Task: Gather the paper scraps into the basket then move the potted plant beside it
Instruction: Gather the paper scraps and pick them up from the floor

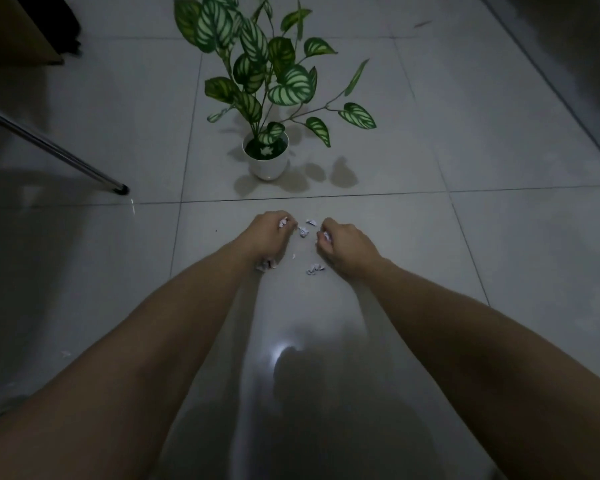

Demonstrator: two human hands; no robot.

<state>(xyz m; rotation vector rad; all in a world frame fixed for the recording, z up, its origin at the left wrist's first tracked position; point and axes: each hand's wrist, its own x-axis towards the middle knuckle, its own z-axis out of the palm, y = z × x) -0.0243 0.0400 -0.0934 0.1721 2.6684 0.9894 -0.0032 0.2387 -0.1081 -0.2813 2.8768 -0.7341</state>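
Note:
Small crumpled white paper scraps (pixel 303 231) lie on the grey tiled floor between my two hands. My left hand (pixel 269 233) is curled shut with a scrap showing at its fingertips and another poking out under its heel. My right hand (pixel 347 245) is curled shut on a scrap at its fingertips. One more loose scrap (pixel 315 269) lies just left of my right wrist. The potted plant (pixel 266 161), a white pot with striped green leaves, stands on the floor just beyond my hands. No basket is in view.
A slanted metal leg with a black foot (pixel 120 189) rests on the floor at the left. A dark wooden piece of furniture (pixel 18 32) fills the top left corner. A dark wall edge (pixel 575 98) runs along the right.

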